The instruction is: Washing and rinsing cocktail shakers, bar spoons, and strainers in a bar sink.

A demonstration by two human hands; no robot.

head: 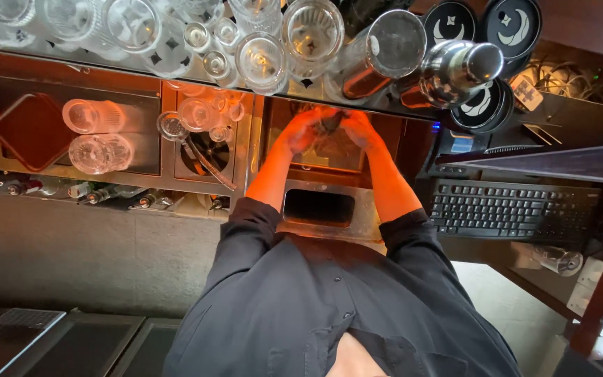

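Observation:
My left hand (300, 131) and my right hand (361, 130) meet over a steel sink basin (336, 157) just below the bar counter's edge. Both forearms are bare, with black sleeves rolled to the elbows. The fingers of both hands curl together around something small and dark (331, 121); I cannot tell what it is. The counter edge hides the fingertips in part. A dark rectangular opening (317, 207) lies between my forearms, nearer my body.
Several upturned glasses (259, 59) and a metal shaker (458, 66) stand on the counter above the hands. Left are a brown tray (33, 129), glasses (92, 115) and a bottle rail (71, 188). Right are round black coasters (448, 21) and a keyboard (511, 209).

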